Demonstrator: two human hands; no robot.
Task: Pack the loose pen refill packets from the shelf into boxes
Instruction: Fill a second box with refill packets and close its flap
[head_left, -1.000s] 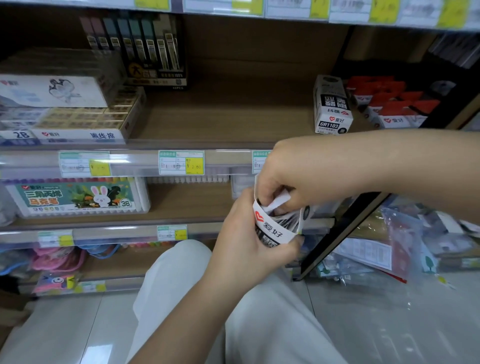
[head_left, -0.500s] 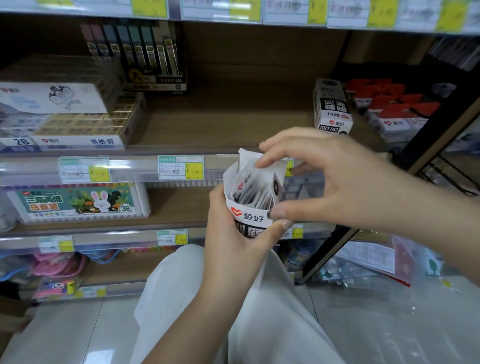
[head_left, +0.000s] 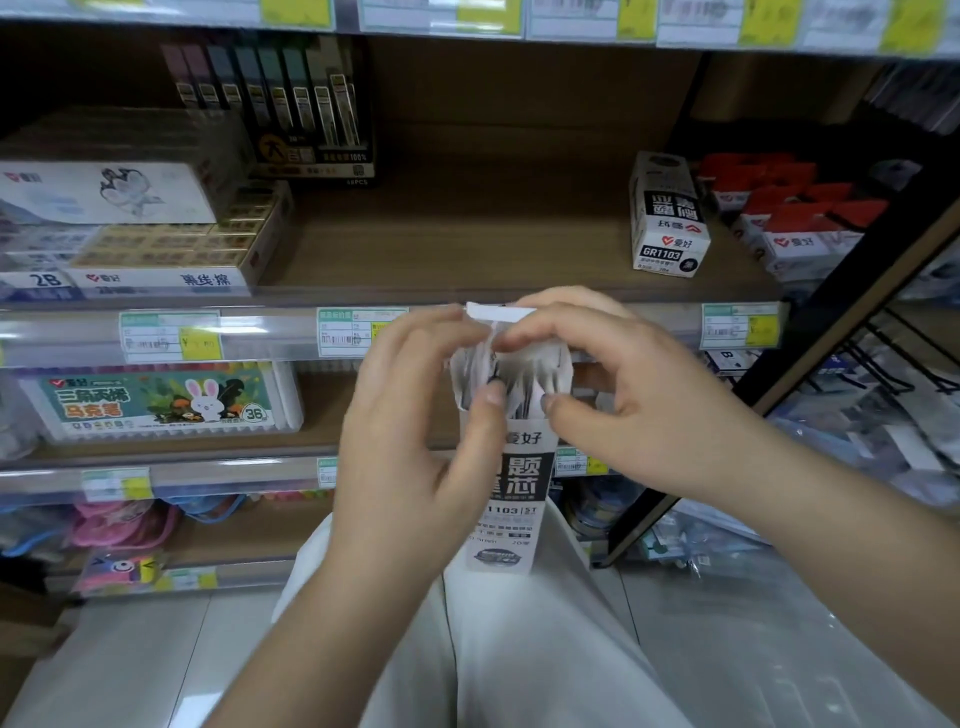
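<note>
While the left hand (head_left: 415, 415) grips the light, crushable box (head_left: 511, 493) and the right hand (head_left: 623, 395) pinches its flap, hold it mid-body.

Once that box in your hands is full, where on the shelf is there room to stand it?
The widest bare wood on the upper shelf lies between the eraser tray and the GR1103 box. Right of that box, the red-topped boxes crowd the shelf. One level down, bare wood lies beside the marker case, partly hidden by the hands.

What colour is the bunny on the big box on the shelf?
The bunny is white with pink ears, seen in the head view.
</note>
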